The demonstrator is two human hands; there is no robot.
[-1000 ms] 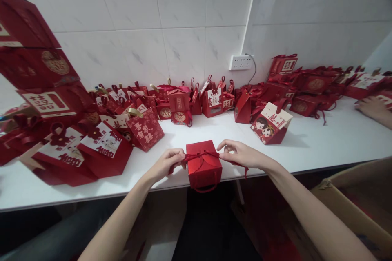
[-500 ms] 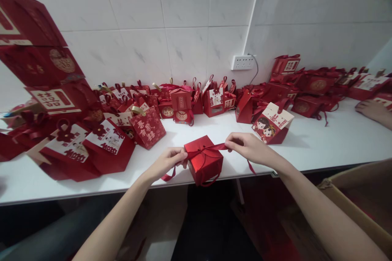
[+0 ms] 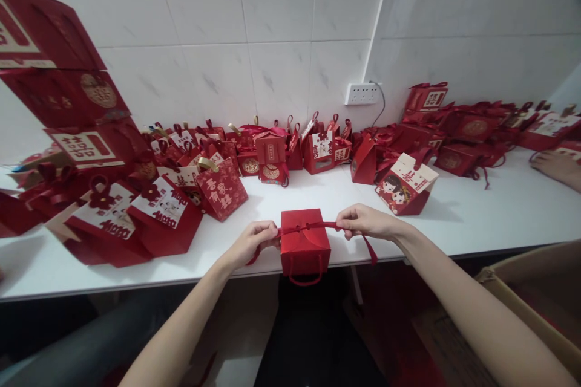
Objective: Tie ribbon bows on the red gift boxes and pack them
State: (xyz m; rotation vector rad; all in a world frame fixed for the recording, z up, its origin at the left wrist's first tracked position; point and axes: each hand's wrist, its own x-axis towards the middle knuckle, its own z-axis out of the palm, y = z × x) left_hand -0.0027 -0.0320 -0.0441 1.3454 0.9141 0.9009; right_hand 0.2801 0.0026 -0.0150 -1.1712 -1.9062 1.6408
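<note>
A small red gift box (image 3: pixel 305 248) sits at the front edge of the white table, with a cord handle hanging down its near side. A dark red ribbon (image 3: pixel 321 225) runs across its lid, through two holes. My left hand (image 3: pixel 259 236) pinches the ribbon at the box's left side. On the other side, my right hand (image 3: pixel 358 221) pinches the ribbon a little way off the box, and a loose tail hangs below that hand. The ribbon is stretched nearly straight between both hands.
Red gift boxes with pale labels (image 3: pixel 166 214) stand to the left, beside a tall stack (image 3: pixel 91 148). More boxes line the wall below a socket strip (image 3: pixel 363 94). A cardboard carton (image 3: pixel 521 278) is at lower right; another person's hand (image 3: pixel 551 161) rests at far right.
The box has turned to sit squarer to the table edge. My right hand has shifted slightly, and the ribbon lies straighter across the lid, with its holes now showing.
</note>
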